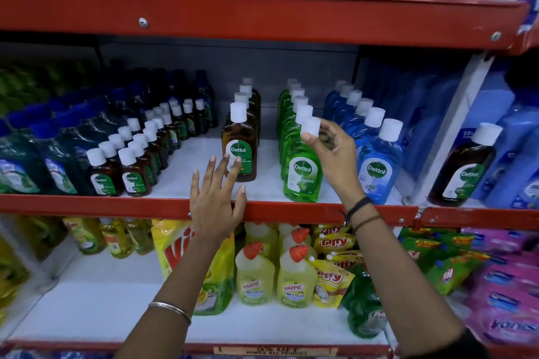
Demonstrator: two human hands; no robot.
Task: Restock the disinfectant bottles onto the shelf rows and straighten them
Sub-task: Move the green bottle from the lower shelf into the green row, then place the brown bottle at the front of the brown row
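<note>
We see the green bottle (302,175) at the front of its row, in the middle right of the frame, on the red shelf (116,202). Our right hand (331,151) pinches its white cap (310,126). Our left hand (217,201) is spread wide, holding nothing, near the brown bottle (239,143).

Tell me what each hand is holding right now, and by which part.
The right hand pinches the front green bottle by its white cap. The left hand holds nothing, fingers spread before the brown bottle.
</note>
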